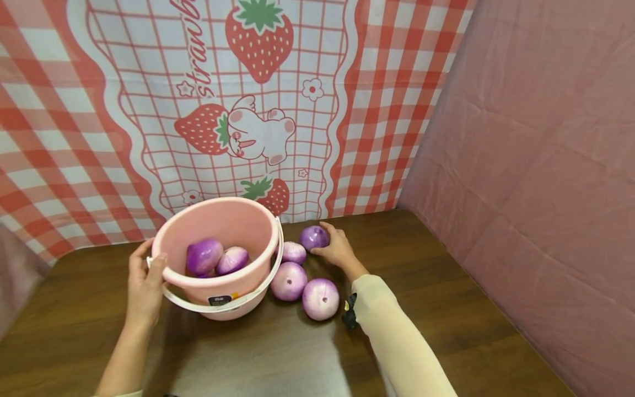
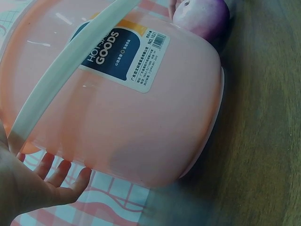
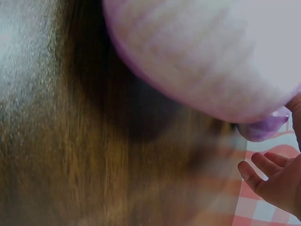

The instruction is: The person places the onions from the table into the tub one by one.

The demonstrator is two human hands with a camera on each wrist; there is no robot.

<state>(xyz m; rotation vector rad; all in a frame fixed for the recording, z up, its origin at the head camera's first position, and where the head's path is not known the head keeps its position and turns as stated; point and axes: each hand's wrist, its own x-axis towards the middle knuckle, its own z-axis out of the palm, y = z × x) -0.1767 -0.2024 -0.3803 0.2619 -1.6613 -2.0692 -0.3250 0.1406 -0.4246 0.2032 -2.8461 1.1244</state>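
Note:
A pink bucket (image 1: 218, 298) with a white handle (image 2: 61, 70) stands tilted on the table. My left hand (image 1: 144, 281) grips its rim at the left, thumb over the edge and fingers against the outer wall. Inside lie a purple onion (image 1: 204, 256) and a paler onion (image 1: 233, 260), with part of another beneath. Right of the bucket, my right hand (image 1: 339, 249) reaches around a dark purple onion (image 1: 314, 237), thumb and fingers spread. In the right wrist view a gap shows between the fingers (image 3: 249, 174) and that onion (image 3: 263, 128).
More purple-white onions sit by the bucket: one against its wall (image 1: 294, 252), one in front of that (image 1: 289, 282), and one nearer my right sleeve (image 1: 321, 299). A strawberry-print checked cloth (image 1: 317, 138) hangs behind the wooden table (image 1: 258, 353). Pink fabric (image 1: 526, 165) hangs at the right.

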